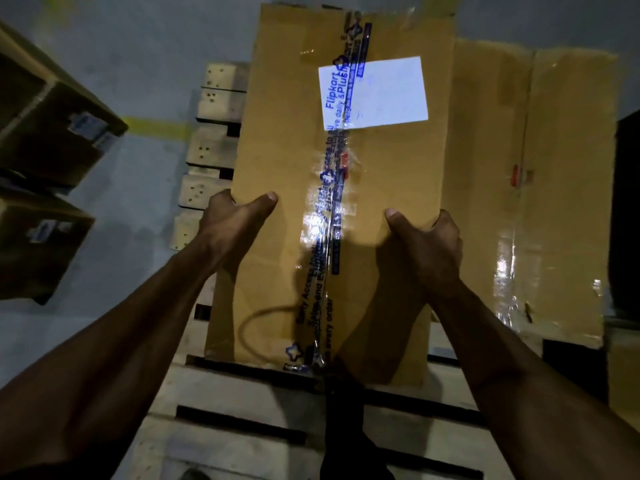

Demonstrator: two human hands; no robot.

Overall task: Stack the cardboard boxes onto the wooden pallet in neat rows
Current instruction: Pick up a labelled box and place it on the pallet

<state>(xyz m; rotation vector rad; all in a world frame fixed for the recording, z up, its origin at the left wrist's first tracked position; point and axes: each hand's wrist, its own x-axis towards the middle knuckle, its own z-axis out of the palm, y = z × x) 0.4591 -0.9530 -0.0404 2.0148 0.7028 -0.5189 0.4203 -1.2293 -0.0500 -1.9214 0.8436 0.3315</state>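
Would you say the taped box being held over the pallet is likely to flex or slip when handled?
The taped box probably stays fairly stiff: its faces look flat. The left hand and right hand grip only its side edges, so it seems manageable. Its glossy tape may be slick.

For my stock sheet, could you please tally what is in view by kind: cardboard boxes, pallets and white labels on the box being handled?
Cardboard boxes: 4 (held box, neighbour box, two floor boxes)
Wooden pallets: 1
White labels on the held box: 1
Total: 6
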